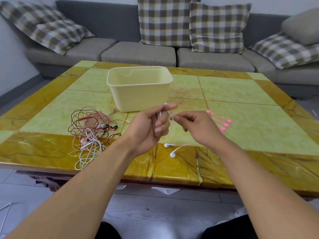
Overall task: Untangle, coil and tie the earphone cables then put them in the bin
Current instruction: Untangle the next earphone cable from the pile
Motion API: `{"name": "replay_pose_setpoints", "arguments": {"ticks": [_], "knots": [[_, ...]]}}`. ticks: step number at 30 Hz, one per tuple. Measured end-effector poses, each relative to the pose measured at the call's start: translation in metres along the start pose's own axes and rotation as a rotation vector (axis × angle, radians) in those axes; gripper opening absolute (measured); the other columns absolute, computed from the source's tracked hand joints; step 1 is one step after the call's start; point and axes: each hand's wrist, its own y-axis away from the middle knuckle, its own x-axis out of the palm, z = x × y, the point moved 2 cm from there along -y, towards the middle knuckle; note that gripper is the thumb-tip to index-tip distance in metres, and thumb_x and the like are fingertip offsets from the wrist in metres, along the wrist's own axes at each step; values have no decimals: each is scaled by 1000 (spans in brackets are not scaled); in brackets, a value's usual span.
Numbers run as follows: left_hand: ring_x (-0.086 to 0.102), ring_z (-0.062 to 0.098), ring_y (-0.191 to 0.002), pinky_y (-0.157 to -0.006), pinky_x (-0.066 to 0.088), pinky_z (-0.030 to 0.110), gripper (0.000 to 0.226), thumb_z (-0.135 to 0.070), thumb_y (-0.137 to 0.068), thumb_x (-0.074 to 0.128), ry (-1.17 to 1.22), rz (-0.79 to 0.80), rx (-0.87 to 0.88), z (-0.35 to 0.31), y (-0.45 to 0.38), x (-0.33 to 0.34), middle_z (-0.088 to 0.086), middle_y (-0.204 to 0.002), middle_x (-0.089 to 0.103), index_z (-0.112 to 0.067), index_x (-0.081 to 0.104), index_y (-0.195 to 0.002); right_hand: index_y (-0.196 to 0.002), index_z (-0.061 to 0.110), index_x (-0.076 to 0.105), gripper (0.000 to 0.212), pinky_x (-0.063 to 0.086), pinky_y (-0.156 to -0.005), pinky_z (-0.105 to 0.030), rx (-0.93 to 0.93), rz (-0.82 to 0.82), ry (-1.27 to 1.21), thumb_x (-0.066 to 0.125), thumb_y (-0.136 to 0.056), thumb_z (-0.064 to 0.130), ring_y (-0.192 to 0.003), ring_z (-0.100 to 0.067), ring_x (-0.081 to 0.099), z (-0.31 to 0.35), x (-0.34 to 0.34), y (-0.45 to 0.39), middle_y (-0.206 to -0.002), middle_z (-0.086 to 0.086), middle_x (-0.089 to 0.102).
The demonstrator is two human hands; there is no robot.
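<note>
Grey sofa [138, 54] with checked cushions [164, 21] stands behind the marble table [241, 94].

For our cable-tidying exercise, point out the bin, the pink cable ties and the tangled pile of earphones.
bin [139, 95], head view, on its front wall.
pink cable ties [217, 119], head view, on a middle tie's strap.
tangled pile of earphones [91, 130], head view, on the knot's centre.

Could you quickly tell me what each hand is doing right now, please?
Left hand: grips the white earphone cable.
Right hand: pinches the same cable.
</note>
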Motion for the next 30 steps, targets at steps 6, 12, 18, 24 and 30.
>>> {"name": "replay_pose_setpoints", "arguments": {"ticks": [6,12,18,24,30], "knots": [[75,25,-89,-76,59,27,37,0,-106,35,126,-279,165,1,-5,-19,10,-101,77,4,34,-143,-116,36,75,20,37,-49,-16,98,342,208,63,-100,35,-50,-4,49,-5,27,8,-62,-6,60],[69,27,-115,-108,49,39,62,18,-98,31,-127,-385,236,5,-9,-38,11,-132,64,-9,17,-153,-122,36,73,24,35,-47,-15,69,512,326,61,-101,36,-43,-3,43,11,33,18,-57,4,57],[74,16,-91,-84,57,23,55,1,-104,37,-821,-298,53,11,-2,-40,-6,-118,69,-8,23,-156,-93,29,79,20,31,-53,-30,-8,389,269,64,-98,41,-49,-11,37,24,17,19,-52,6,45],[36,15,-48,-57,34,32,52,-37,-108,26,-836,-72,-178,16,3,-30,2,-59,49,-7,68,-110,-86,33,76,15,34,-51,-25,-50,106,180,66,-97,35,-51,-8,41,14,-1,11,-55,8,52],[14,13,-49,-48,10,28,47,-35,-108,34,-512,-55,-167,14,0,-20,-2,-57,18,-20,35,-64,-87,31,78,9,34,-50,-15,-3,-87,51,72,-93,35,-51,-1,45,2,-3,1,-54,17,56]]}}
